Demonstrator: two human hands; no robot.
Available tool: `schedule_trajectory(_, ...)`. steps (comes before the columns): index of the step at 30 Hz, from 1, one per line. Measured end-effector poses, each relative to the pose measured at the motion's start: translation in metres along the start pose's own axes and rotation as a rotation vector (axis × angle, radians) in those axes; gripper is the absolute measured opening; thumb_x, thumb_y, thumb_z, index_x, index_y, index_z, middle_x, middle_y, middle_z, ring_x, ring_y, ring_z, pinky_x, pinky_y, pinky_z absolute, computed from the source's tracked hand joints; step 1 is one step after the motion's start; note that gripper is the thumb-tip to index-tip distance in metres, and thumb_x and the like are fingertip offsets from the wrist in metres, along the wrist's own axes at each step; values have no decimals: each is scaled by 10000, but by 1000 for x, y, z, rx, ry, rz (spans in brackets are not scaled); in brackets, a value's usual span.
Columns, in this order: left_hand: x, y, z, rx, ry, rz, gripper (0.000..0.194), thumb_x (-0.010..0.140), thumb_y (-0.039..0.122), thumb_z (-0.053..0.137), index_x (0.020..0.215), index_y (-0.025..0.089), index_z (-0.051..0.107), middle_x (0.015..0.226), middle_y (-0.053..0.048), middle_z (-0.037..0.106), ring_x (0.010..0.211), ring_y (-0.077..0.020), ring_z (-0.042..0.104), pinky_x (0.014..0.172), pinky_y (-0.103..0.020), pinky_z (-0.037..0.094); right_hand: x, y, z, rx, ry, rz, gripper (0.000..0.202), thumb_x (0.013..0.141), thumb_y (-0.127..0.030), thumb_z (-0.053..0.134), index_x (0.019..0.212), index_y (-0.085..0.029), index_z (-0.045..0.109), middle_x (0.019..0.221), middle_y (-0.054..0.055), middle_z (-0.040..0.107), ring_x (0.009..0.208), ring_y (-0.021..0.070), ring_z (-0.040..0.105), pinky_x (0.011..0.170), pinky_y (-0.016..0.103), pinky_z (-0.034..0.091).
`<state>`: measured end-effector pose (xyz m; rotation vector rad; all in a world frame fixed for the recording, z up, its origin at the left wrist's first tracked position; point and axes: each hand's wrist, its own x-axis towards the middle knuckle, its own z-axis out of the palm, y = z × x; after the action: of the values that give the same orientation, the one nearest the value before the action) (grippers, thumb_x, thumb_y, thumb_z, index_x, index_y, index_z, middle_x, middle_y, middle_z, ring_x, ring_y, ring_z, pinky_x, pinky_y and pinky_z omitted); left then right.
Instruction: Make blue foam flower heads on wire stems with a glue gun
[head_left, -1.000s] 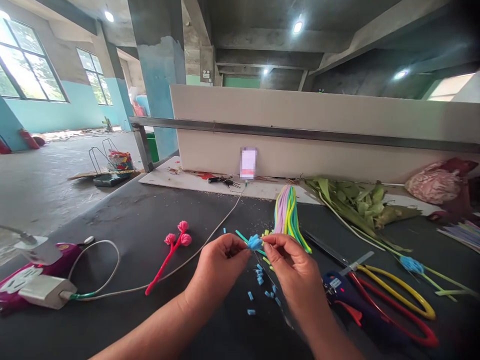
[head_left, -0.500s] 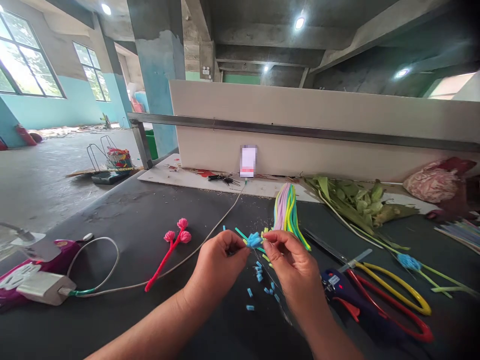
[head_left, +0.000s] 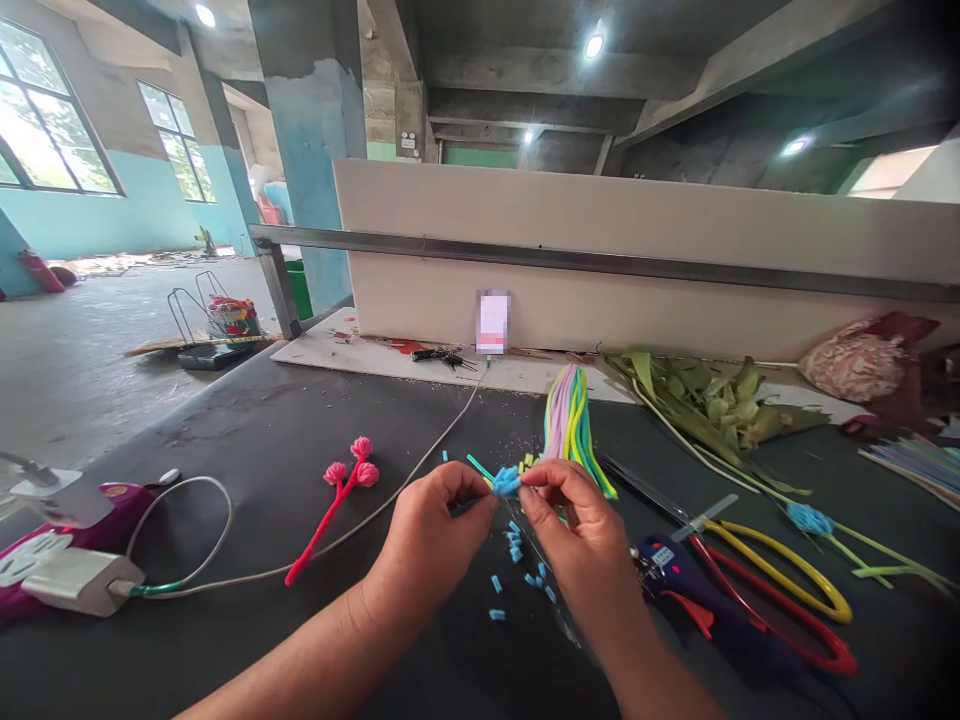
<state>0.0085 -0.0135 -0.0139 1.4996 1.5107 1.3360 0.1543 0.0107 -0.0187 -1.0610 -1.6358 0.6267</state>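
Pinching a fluffy blue piece (head_left: 505, 482), I grip its left side with my left hand (head_left: 435, 522) and its right with my right hand (head_left: 586, 528); it sits between them, nearer than the multicoloured bundle (head_left: 568, 418), beyond the blue bits (head_left: 514, 546).

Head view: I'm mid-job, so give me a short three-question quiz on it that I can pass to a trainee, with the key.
1. Multiple choice: what sits between the fingertips of the left hand and the right hand?
A) a phone
B) a blue tuft
C) a power strip

2. True or false: the scissors lie on the right hand's side of the table.

3. Count: how many pink puffs are on the red stem?

Key: 1. B. 2. True. 3. Three.
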Motion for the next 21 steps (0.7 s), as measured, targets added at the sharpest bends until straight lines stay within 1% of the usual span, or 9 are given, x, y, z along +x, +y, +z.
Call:
schedule_trajectory(3,0,0,0,32,17,27,59,701,226,583,660,184,591,594,27,553,565,-106,482,537,-207,387,-1,2,-1,206,-34,155,181,820,-359,571,973,-264,586,868,4,522,761,153,491,682,284,423)
schedule_trajectory(6,1,-1,0,53,24,55,49,705,219,582,671,183,586,600,27,553,567,-105,481,545,-212,387,-1,2,-1,362,-121,253,296,801,-390,597,1076,-281,586,902,7,544,770,147,507,663,263,430)
schedule_trajectory(8,0,-3,1,51,25,74,44,712,220,579,684,185,581,616,28,555,576,-105,480,556,-215,391,0,2,0,401,-163,277,300,784,-384,621,1059,-262,613,872,13,566,782,156,521,672,265,438)
schedule_trajectory(11,0,-5,2,19,23,74,62,705,235,601,742,189,582,658,25,562,605,-109,492,581,-221,405,1,1,2,421,-144,266,259,754,-367,658,979,-238,652,858,24,598,834,180,537,709,282,446)
schedule_trajectory(15,1,-3,0,-31,-22,41,240,680,293,654,892,189,610,748,2,588,689,-134,531,642,-247,434,2,2,4,479,-118,270,195,735,-341,689,902,-242,664,863,8,622,851,173,544,745,278,437)
schedule_trajectory(17,2,-1,-2,-41,-51,9,276,683,326,659,919,186,625,777,-10,602,695,-139,534,649,-259,440,2,2,4,500,-132,268,167,741,-330,690,888,-255,662,858,-6,624,845,162,542,760,275,429)
schedule_trajectory(19,3,0,-3,-30,-65,-22,258,699,341,647,905,185,642,764,-11,609,659,-134,526,623,-260,435,2,3,3,511,-152,266,153,743,-319,694,884,-269,660,869,-17,623,851,153,537,776,271,418)
schedule_trajectory(21,4,0,-4,6,-61,-19,211,716,331,633,872,191,654,743,-4,615,627,-127,515,598,-255,424,1,4,1,525,-165,276,161,742,-317,698,893,-274,661,869,-21,615,850,147,526,777,265,406)
